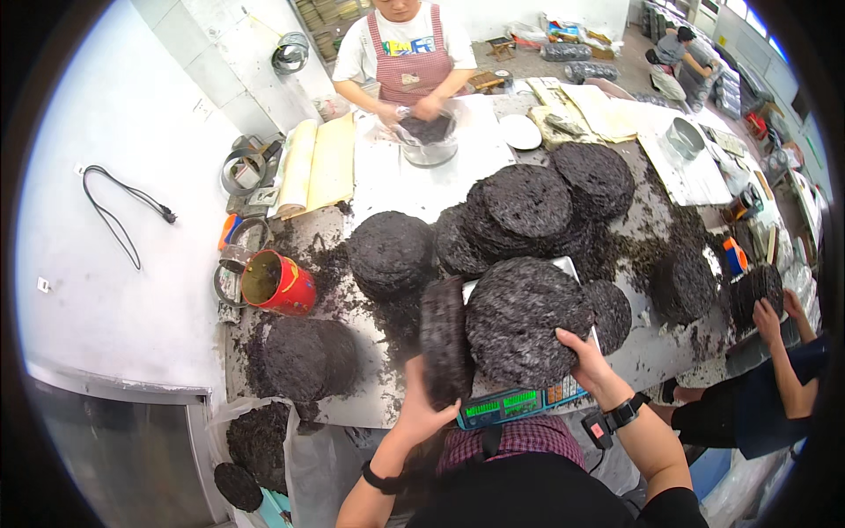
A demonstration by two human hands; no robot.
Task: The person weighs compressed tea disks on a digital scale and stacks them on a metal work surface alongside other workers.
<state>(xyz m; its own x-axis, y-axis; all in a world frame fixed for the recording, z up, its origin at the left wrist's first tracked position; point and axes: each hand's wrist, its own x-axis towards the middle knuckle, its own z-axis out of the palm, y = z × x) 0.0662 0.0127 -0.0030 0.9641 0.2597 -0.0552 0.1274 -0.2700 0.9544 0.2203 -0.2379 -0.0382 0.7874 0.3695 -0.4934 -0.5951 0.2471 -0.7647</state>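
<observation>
My left hand [426, 402] grips a thick stack of dark dried seaweed discs [447, 343], tilted on edge and slightly blurred. Just to its right, a large round seaweed stack [525, 317] is over a digital weighing scale [508, 404] with lit green digits. My right hand [584, 360] clasps that round stack at its lower right rim, thumb on top and fingers hidden. Whether this stack rests on the scale's pan or is raised off it, I cannot tell. A smaller disc stack [608, 315] lies partly behind it on the right.
More seaweed stacks [389, 251] and loose crumbs cover the table [370, 406]. A red bucket [284, 284] stands at the left, near metal rings [244, 173]. Across the table, a person [409, 72] handles seaweed in a bagged round container [429, 155]. Another person's hands [769, 317] hold discs at right.
</observation>
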